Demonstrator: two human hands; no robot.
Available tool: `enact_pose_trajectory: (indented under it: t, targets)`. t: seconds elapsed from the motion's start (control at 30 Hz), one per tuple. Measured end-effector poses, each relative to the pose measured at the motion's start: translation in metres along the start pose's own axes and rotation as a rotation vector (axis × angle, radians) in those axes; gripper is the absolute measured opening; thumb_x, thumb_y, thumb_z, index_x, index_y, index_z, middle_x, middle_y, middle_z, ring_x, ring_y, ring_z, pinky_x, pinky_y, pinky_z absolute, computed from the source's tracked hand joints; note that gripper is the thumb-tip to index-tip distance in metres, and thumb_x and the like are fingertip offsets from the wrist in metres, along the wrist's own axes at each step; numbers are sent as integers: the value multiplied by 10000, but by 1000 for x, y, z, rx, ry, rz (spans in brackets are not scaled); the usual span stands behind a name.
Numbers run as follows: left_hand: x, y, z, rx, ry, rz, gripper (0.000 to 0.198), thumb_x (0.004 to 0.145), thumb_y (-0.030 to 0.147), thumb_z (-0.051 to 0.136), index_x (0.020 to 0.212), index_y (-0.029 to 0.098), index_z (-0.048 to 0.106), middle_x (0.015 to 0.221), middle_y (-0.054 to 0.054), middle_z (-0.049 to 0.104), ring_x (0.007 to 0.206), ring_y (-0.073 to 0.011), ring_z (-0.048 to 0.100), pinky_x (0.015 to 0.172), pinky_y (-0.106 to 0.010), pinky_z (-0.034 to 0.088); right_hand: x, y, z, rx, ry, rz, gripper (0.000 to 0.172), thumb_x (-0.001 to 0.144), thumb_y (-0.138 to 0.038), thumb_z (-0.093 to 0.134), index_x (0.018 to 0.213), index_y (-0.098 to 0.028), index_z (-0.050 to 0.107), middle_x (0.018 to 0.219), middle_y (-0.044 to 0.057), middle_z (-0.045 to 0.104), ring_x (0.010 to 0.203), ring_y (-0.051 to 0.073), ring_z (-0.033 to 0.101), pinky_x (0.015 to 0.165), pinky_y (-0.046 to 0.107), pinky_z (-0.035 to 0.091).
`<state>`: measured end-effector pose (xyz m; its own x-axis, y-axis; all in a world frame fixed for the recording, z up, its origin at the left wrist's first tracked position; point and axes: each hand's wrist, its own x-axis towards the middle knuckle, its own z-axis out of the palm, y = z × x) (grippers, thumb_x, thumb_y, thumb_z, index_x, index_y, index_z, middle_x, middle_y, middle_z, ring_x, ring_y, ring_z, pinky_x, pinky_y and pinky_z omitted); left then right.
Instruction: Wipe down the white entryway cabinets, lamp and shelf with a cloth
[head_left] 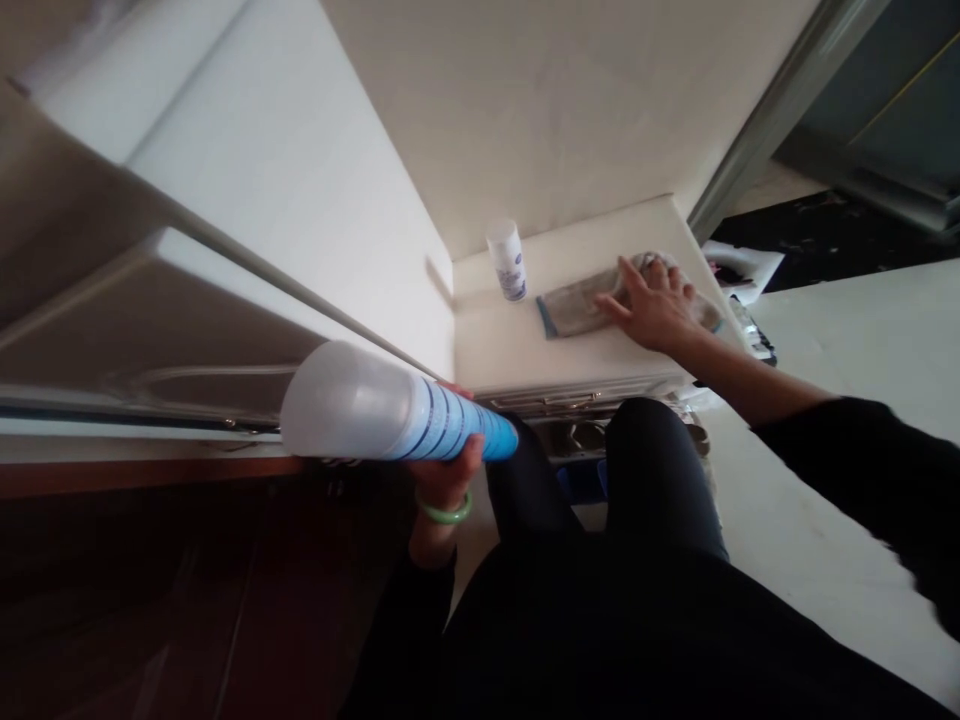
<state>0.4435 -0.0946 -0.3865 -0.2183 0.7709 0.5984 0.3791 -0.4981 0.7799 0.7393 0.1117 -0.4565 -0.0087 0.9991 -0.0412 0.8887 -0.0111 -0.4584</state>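
Observation:
A tall blue-and-white striped can [450, 425] with a large frosted cap [345, 405] is tilted in front of me, cap end toward the left. My left hand [446, 480] is wrapped around its body from below. A green bangle [445, 512] circles that wrist. On the white cabinet top, my right hand [654, 308] rests over a greyish cloth [581, 305] with blue edging. Its thumb and forefinger are spread across the cloth; the other fingers look slightly bent. Left of the cloth stands a small white bottle [506, 262] with bluish print, upright near the wall.
A tall white cabinet [300, 190] rises on the left, with a pale wall [555, 110] behind the low top. Below, between my knees, are an open shelf and a blue object [583, 482]. White items [742, 268] lie beyond the right edge. A doorway frame [780, 110] stands at right.

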Motion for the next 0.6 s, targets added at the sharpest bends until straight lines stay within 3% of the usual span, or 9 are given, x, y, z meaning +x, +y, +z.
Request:
enact_pose_trajectory:
  t: [0.1, 0.17, 0.27, 0.37, 0.47, 0.6]
  targets:
    - [2, 5, 3, 19, 10, 19, 492, 929, 534, 841, 1273, 213, 696, 1098, -93, 760, 974, -268, 789, 914, -452, 673, 28, -32, 17, -5, 41, 46, 805, 1085, -690, 549, 1643, -111, 580, 1834, 299, 198, 1708, 578, 156, 1269, 901, 152]
    - [2, 7, 2, 42, 3, 46, 493, 932, 560, 826, 1270, 228, 692, 1090, -88, 748, 971, -263, 777, 905, -454, 674, 26, -40, 31, -10, 98, -32, 682, 1065, -585, 606, 1532, -92, 671, 1842, 265, 213, 1721, 541, 156, 1331, 839, 137]
    - [1, 3, -3, 33, -42, 54, 507, 938, 572, 816, 1299, 243, 682, 1106, -94, 739, 980, -274, 773, 910, -476, 679, -17, -37, 55, 41, 104, -356, 461, 1039, -366, 576, 1388, -132, 765, 1816, 182, 352, 1709, 437, 296, 1393, 700, 250]
    - [-1, -3, -6, 25, -82, 17, 514, 952, 556, 806, 1330, 240, 661, 1129, -107, 737, 997, -286, 775, 950, -491, 673, -71, -45, 74, 89, 19, -690, 498, 1019, -268, 520, 1463, -192, 734, 1798, 109, 413, 1703, 364, 357, 1387, 638, 349]
    - [0, -3, -8, 70, -100, 16, 506, 975, 612, 752, 1311, 248, 642, 1125, -113, 725, 1002, -296, 768, 970, -490, 664, -91, -85, 93, 105, -83, -840, 653, 1020, -275, 537, 1665, -173, 559, 1796, 116, 412, 1710, 328, 357, 1407, 581, 358]
    - [0, -4, -11, 161, -114, -10, 561, 964, 719, 688, 1318, 291, 611, 1120, -102, 698, 994, -299, 759, 957, -498, 668, -67, -159, 119, 125, -144, -805, 663, 1040, -246, 482, 1666, -30, 512, 1769, 219, 416, 1702, 361, 363, 1412, 576, 340]
